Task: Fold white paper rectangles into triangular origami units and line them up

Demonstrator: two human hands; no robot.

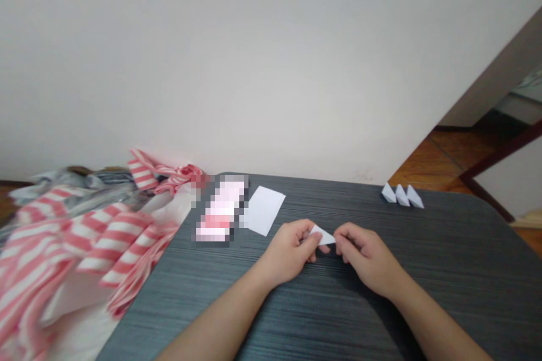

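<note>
The folded paper (323,236) is white, small and triangular in outline. It is held over the counter (317,321), broad end in the left hand (290,254), narrow tip at the fingers (341,241) of the right hand (365,254).

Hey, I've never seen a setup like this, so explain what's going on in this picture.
There's no machine here: these are a person's bare left hand and right hand. The picture comes from a camera worn on the head, looking forward and down. The left hand has a small white paper triangle in its grip; the right hand pinches its pointed tip. On the dark table lie flat white paper, a pixelated pinkish item and, toward the right, three folded paper pieces. Striped cloth lies left of the table.
</note>
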